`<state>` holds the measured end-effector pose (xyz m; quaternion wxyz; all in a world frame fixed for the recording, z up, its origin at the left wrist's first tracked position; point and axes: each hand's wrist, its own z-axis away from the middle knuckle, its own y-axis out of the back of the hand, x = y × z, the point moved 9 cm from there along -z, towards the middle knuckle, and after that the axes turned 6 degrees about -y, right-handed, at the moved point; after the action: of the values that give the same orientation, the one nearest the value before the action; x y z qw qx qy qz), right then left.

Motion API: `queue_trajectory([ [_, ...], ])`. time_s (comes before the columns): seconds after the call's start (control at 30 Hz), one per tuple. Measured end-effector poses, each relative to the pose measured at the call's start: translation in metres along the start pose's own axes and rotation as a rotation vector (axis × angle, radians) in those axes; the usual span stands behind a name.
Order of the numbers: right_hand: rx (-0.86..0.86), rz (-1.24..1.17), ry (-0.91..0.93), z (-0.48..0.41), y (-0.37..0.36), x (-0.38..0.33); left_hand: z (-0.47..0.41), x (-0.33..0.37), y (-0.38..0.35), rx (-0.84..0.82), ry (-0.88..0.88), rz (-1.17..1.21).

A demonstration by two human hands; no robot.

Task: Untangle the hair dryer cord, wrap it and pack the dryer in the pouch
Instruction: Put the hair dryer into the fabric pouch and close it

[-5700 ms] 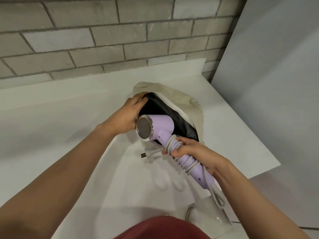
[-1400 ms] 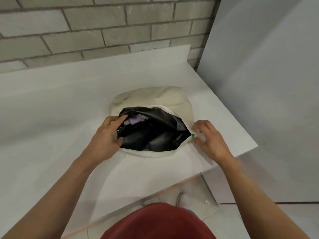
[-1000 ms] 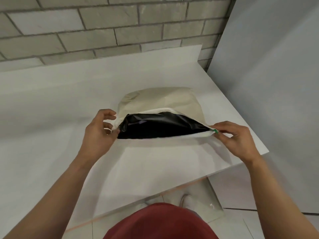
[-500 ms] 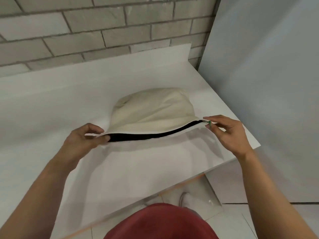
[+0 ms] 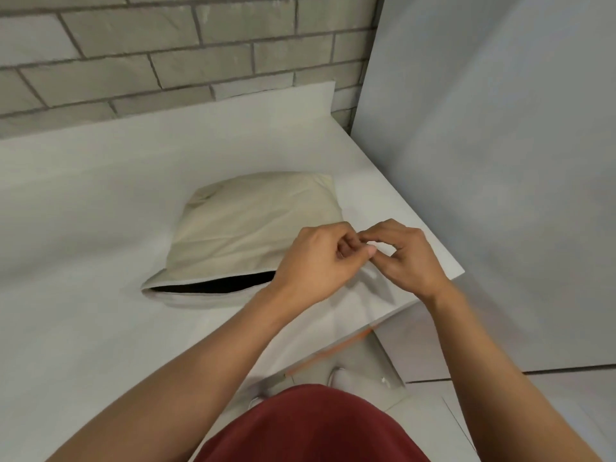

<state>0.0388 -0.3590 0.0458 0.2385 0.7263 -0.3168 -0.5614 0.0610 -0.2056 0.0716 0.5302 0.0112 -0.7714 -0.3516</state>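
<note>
On table [image 5: 100,228], beige pouch [image 5: 253,225], seemingly half-open

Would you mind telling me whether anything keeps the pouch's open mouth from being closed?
Nothing visible does. The left hand and right hand pinch the pouch at its mouth's right end; the dark slit runs leftward with nothing poking out.

— What is the person wearing?
— A dark red garment [image 5: 310,428] is filling the bottom edge of the view. I cannot tell whether it is shorts or a shirt hem.
— And the arms?
— Both forearms are showing bare, from the frame's edge right down to the left hand [image 5: 320,261] and the right hand [image 5: 405,258].
— Anything on the feet?
— A pale shoe [image 5: 340,378] is peeking out just beyond the red cloth, too blurred to make out more.
</note>
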Motion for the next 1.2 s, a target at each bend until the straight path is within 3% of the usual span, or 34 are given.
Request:
queue_trajectory([
  [0.23,0.028,0.072,0.076,0.002,0.007,0.003,-0.020,-0.019,-0.010,0.012,0.071,0.010],
  [0.57,0.009,0.121,0.141,0.002,0.007,-0.003,-0.010,-0.012,-0.010,0.014,-0.018,-0.165],
  [0.8,0.066,0.089,0.150,0.003,0.021,0.015,0.009,-0.041,0.000,0.077,0.246,-0.051],
  [0.93,-0.077,0.167,0.067,0.007,0.016,0.035,0.022,-0.047,0.010,0.100,0.301,-0.057],
  [1.03,-0.144,0.171,0.088,0.009,0.004,0.014,0.026,-0.042,0.015,0.126,0.295,-0.054],
  [1.2,0.000,0.309,0.301,0.001,-0.033,-0.044,0.026,-0.037,0.026,0.173,0.278,-0.039],
])
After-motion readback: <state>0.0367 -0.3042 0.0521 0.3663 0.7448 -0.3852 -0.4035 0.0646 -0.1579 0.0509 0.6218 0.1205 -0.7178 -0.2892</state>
